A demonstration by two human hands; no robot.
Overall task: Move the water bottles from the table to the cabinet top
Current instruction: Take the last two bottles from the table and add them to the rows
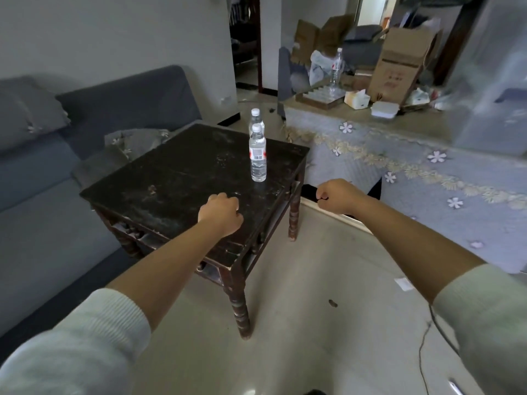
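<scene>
Standing upright on table (171, 166): two clear white-capped bottles (258, 155); both hands' fingers (225, 201) clenched, empty.

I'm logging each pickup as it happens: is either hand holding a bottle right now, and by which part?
Nothing is held. Left hand and right hand are curled into empty fists; both clear plastic water bottles stand untouched on the dark wooden table.

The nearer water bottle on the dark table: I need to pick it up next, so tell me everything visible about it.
The nearer water bottle is clear plastic with a white cap and a red and white label bearing a barcode. It looks full of clear liquid. It stands upright on the dark wooden table, toward the far right part of the top, just in front of a second bottle that it partly hides. Neither hand touches it.
</scene>
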